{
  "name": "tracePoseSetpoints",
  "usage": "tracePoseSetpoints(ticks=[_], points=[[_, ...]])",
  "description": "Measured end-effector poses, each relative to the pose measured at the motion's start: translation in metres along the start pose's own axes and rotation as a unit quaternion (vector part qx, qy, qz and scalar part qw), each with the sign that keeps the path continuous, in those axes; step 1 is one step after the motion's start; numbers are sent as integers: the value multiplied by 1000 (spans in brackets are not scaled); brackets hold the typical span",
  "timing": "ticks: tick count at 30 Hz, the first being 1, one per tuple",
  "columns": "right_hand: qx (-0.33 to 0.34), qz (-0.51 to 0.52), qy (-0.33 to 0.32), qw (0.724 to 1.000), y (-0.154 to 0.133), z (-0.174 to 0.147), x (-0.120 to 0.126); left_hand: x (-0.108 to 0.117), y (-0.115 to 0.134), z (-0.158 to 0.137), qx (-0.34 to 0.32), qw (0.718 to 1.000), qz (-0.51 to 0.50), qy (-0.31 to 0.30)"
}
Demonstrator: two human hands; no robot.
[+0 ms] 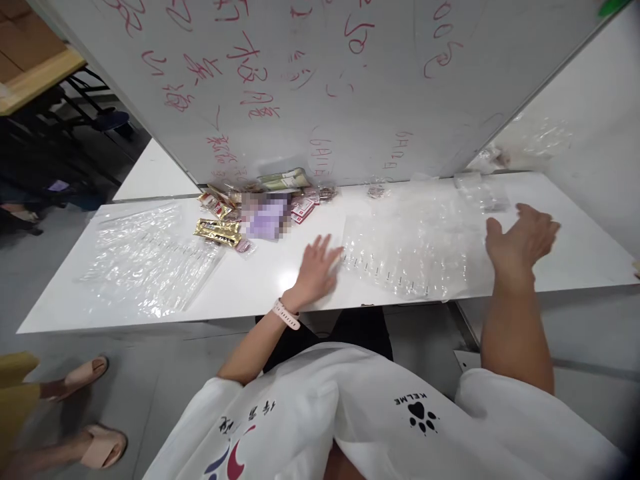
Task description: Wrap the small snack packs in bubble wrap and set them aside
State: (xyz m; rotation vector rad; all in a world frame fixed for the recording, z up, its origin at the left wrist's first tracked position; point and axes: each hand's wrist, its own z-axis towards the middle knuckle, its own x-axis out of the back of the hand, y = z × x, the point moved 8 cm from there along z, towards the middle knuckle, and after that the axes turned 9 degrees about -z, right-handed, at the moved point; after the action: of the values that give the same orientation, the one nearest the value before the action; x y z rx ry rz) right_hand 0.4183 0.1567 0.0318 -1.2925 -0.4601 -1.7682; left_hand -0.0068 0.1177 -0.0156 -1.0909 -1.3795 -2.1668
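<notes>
My left hand (316,272), with a pale pink band (287,315) at the wrist, is open just above the white table. Its fingertips are at the left edge of a fanned row of clear plastic bags (405,240); whether they touch it I cannot tell. My right hand (523,237) is open beyond the bags' right side, fingers spread and nothing held. Close to it lie small clear packets (481,192) at the table's back. Left of my left hand sits a pile of wrapped packets, among them gold sachets (218,231) and a purple packet (267,217), partly blurred.
A second spread of clear plastic bags (150,257) covers the left part of the white table (260,293). A whiteboard (320,120) with red writing stands along the back. Another person's sandalled feet (103,445) are on the floor at lower left.
</notes>
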Motion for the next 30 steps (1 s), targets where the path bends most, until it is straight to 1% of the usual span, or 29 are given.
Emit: tracePoseSetpoints(ticks=[1,2,3,4,5,6,8,9,10,11,12,13,14,15,16,17,18,19,20,21,22,23,26,27,28,29,30], points=[[26,24,-34,999,-12,-13,-3,-19,12,5,-45,996,41,-65],[50,58,-83,994,-24,-30,-10,-36,21,10,-72,989,73,-109],[71,95,-131,984,-36,-49,-19,-50,28,15,-83,983,94,-132],[81,134,-161,974,-46,-67,-27,-59,31,20,-81,982,105,-136],[83,171,-169,967,-52,-82,-33,-65,33,25,-66,984,104,-128],[71,209,-164,961,-54,-93,-38,-67,31,30,-40,989,83,-114],[12,283,-136,949,-45,-103,-48,-65,24,37,20,996,15,-82],[-31,325,-126,937,-36,-103,-52,-61,19,38,49,997,-24,-62],[-76,369,-122,918,-26,-102,-57,-54,13,39,77,994,-76,-32],[-119,411,-121,896,-15,-98,-61,-45,7,37,108,983,-147,7],[-153,447,-121,873,-6,-94,-64,-36,-1,33,148,959,-236,56],[-174,471,-122,856,1,-91,-64,-28,-11,25,200,911,-344,110],[-183,480,-117,850,6,-88,-62,-25,-22,13,256,834,-460,166],[-181,472,-104,857,9,-86,-56,-26,-29,-2,304,741,-559,214],[-165,452,-84,872,8,-87,-47,-28,-31,-18,339,655,-627,251],[-134,427,-61,892,3,-89,-35,-31,-30,-34,362,586,-671,276],[-90,400,-38,911,-7,-94,-20,-32,-27,-49,373,541,-695,293],[-34,377,-17,925,-23,-101,-5,-34,-22,-63,380,518,-707,295],[31,360,-2,932,-43,-111,12,-35,-17,-76,386,515,-709,290],[101,350,8,931,-67,-122,29,-37,-12,-87,390,523,-703,283],[173,347,15,922,-93,-135,46,-38,-8,-98,391,542,-690,278],[242,348,13,905,-119,-149,61,-37,-6,-106,388,568,-670,281],[420,360,-30,833,-190,-193,97,-33,-5,-121,354,665,-581,308],[475,357,-45,803,-211,-209,105,-32,-6,-123,340,699,-546,314],[533,348,-56,770,-229,-227,111,-31,-6,-124,324,727,-514,321],[591,334,-58,732,-244,-246,115,-30,-8,-125,308,747,-488,330],[645,315,-55,694,-255,-264,117,-28,-9,-126,295,760,-469,340]])
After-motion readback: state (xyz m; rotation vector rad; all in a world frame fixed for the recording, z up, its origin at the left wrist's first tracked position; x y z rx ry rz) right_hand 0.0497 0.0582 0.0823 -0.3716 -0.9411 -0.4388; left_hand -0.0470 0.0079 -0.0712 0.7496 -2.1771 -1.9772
